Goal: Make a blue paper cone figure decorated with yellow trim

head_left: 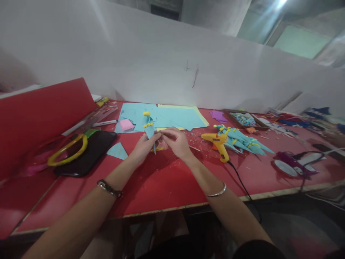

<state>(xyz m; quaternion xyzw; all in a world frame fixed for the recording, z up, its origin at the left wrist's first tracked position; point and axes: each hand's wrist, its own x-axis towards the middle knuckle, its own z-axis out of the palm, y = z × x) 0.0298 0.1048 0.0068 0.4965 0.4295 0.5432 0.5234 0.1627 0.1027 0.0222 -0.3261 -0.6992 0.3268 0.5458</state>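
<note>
My left hand [142,146] is closed around a light blue paper cone [149,132] with yellow bands and a yellow knob at its top; the point hangs downward. Close beside it, the fingertips of my right hand [177,142] are pinched together near the cone; what they hold, if anything, is too small to tell. A yellow glue gun [219,142] lies to the right with its black cord running off the table edge. Past it is a pile of similar blue cones [242,140] with yellow trim. A loose blue paper piece [118,151] rests left of my hands.
Blue paper sheets [178,117] lie at the back of the red table [161,187], with a pink block [126,125] on them. Leftward are a black phone-like slab [94,154] and yellow-handled scissors [83,144]. A tray [265,126] and a purple device [293,165] stand right.
</note>
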